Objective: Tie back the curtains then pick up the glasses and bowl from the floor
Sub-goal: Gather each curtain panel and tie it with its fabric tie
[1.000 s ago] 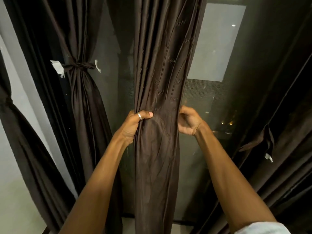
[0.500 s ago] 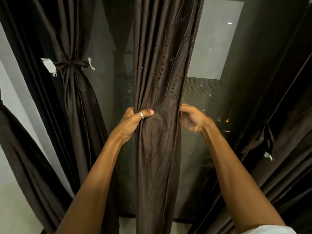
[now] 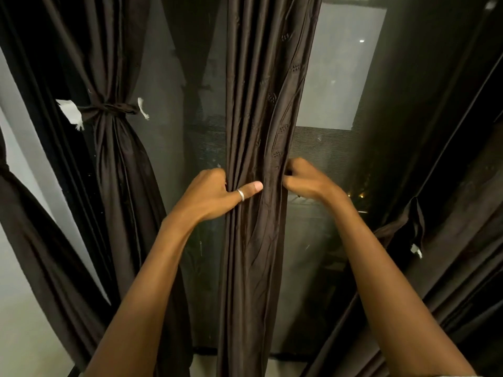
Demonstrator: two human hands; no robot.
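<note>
A dark brown curtain panel (image 3: 261, 110) hangs bunched in the middle of the view. My left hand (image 3: 215, 194) grips its left edge, thumb with a silver ring pressed across the front folds. My right hand (image 3: 304, 180) grips the right edge at the same height, fingers curled behind the cloth. To the left, another brown curtain (image 3: 114, 164) is tied at its waist by a fabric tieback (image 3: 111, 108) with white tags at both ends. No glasses or bowl are in view.
A dark window screen (image 3: 196, 148) stands behind the curtains. More brown curtain (image 3: 462, 186) hangs at the right, with a loose strap and white tag (image 3: 416, 250). Another panel (image 3: 40, 240) drapes at the far left over a pale wall.
Both hands have stayed on the middle curtain and squeezed it a little narrower. The view has shifted slightly, so the tied curtain sits a bit further left.
</note>
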